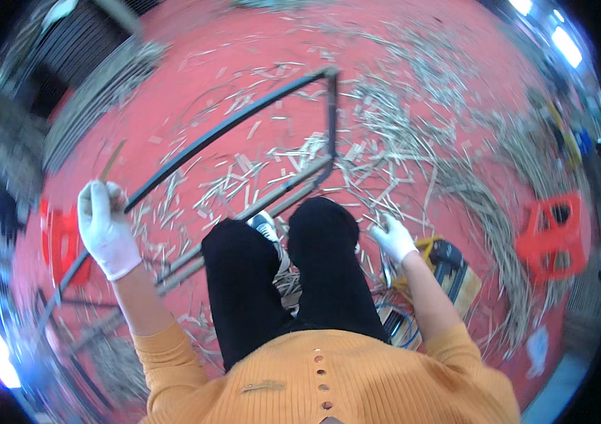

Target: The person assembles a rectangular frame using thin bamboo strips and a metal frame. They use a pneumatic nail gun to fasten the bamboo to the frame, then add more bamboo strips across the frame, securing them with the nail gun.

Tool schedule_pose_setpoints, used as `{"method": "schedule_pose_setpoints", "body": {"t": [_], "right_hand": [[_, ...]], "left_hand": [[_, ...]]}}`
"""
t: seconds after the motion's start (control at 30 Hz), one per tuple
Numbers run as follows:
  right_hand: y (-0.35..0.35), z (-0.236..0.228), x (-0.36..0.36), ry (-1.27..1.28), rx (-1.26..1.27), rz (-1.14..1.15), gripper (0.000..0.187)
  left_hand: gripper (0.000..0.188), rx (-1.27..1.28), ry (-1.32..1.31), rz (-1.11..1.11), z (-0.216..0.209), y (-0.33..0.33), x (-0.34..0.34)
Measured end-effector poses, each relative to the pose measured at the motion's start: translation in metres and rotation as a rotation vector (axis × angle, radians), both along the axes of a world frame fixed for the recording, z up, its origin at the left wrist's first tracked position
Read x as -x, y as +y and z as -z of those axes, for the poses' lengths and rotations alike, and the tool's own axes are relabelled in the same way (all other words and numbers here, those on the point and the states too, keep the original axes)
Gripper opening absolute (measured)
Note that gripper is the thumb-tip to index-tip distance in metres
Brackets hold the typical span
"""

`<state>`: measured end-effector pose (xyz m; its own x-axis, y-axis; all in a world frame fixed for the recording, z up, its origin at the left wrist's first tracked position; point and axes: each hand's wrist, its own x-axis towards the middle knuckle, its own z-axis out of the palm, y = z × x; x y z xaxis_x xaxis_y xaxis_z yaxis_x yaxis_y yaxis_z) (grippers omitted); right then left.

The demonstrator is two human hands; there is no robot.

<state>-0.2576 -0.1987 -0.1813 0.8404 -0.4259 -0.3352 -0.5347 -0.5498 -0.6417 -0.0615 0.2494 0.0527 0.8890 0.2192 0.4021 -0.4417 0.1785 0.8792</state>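
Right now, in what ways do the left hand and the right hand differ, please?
The left hand pinches a thin brown strip; no such strip shows in the right hand. The left hand is beside the dark frame, while the right hand is near the yellow-and-black tool. Both wear white gloves.

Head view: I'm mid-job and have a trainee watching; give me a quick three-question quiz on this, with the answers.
1. Which hand pinches the thin strip?
2. True or false: the right hand wears a white glove.
3. What colour is the stool at the picture's right? A) blue B) red C) white

Key:
1. The left hand
2. True
3. B
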Motion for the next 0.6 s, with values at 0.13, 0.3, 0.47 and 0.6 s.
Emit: {"method": "schedule_pose_setpoints", "body": {"t": [0.13, 0.3, 0.47, 0.6], "right_hand": [[-0.020, -0.028, -0.082, -0.706, -0.153, 0.037, 0.021], [-0.030, -0.120, -0.210, -0.908, -0.740, 0.090, 0.069], [0.005, -0.155, -0.234, -0.781, -0.903, 0.179, 0.046], [0.004, -0.147, -0.217, -0.877, -0.879, 0.156, 0.041]], "left_hand": [[0.008, -0.026, 0.020, -0.261, 0.040, 0.110, 0.097], [0.018, 0.045, 0.387, -0.231, 0.098, 0.160, 0.170], [0.054, 0.137, 0.279, -0.243, 0.088, 0.184, 0.136], [0.052, 0.988, 0.083, 0.132, 0.055, 0.189, 0.090]]}}
